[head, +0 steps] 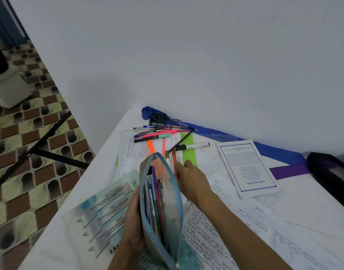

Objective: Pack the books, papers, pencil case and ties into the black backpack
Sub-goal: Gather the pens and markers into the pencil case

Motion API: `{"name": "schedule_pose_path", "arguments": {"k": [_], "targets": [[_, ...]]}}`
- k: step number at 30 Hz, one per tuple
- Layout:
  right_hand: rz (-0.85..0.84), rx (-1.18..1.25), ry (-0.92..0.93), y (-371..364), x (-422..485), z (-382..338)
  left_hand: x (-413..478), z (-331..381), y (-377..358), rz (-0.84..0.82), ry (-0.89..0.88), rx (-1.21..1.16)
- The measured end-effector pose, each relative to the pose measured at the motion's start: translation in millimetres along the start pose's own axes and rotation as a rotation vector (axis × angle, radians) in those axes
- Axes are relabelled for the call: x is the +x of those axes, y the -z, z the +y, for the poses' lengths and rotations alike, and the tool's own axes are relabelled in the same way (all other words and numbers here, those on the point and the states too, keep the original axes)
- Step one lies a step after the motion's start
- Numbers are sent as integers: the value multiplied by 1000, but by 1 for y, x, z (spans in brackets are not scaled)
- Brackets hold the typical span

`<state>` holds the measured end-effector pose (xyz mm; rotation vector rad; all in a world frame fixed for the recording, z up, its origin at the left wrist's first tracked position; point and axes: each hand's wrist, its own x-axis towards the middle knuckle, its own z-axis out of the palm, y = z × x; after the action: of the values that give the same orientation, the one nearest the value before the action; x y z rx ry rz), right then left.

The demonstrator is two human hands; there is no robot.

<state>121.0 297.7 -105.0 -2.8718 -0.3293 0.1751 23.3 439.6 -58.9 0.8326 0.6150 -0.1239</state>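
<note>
Pencil case (161, 211) unzipped in left hand (133, 221); right hand (190, 178) closed on orange pencils (174, 158).

A pale blue zip is being shown on the grey pencil case (161, 217). Pink, orange and purple pens (157, 135) are being seen on a green-striped sheet (188, 151), beside blue (264, 151) and purple ties (290, 171); brown-and-cream checks are patterning the floor (36, 133).

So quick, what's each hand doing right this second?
Left hand: closed on the open pencil case, holding it up.
Right hand: at the case's mouth, fingers on orange pencils; firm grip cannot be told.
</note>
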Motion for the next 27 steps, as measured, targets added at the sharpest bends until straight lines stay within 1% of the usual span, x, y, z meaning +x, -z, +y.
{"name": "schedule_pose_path", "arguments": {"k": [3, 5, 7, 11, 14, 16, 19, 21, 22, 24, 27], "targets": [[-4, -25, -79, -2, -1, -7, -1, 0, 0, -21, 23, -2], [-2, -71, -93, -6, -3, -10, 1, -1, 4, -7, 39, 27], [24, -66, -97, -10, -4, -10, 2, -2, 7, -5, 39, 54], [137, 149, -113, 1, -10, 0, 3, -2, 5, -8, 40, 9], [269, 351, -146, 23, -22, 12, 3, -2, 3, -30, 43, -5], [376, 489, -173, 42, -32, 19, 4, -3, 3, -44, 72, -14], [445, 682, -237, 81, -48, 25, 6, -6, 5, -61, 104, -43], [496, 762, -223, 113, -57, 26, 7, -8, 5, -65, 120, -38], [498, 794, -199, 130, -62, 25, 8, -9, 6, -64, 121, -25], [425, 834, -123, 164, -74, 20, 9, -11, 5, -62, 115, 7], [170, 782, 36, 204, -92, 14, 10, -12, 2, -71, 125, 29]]}}
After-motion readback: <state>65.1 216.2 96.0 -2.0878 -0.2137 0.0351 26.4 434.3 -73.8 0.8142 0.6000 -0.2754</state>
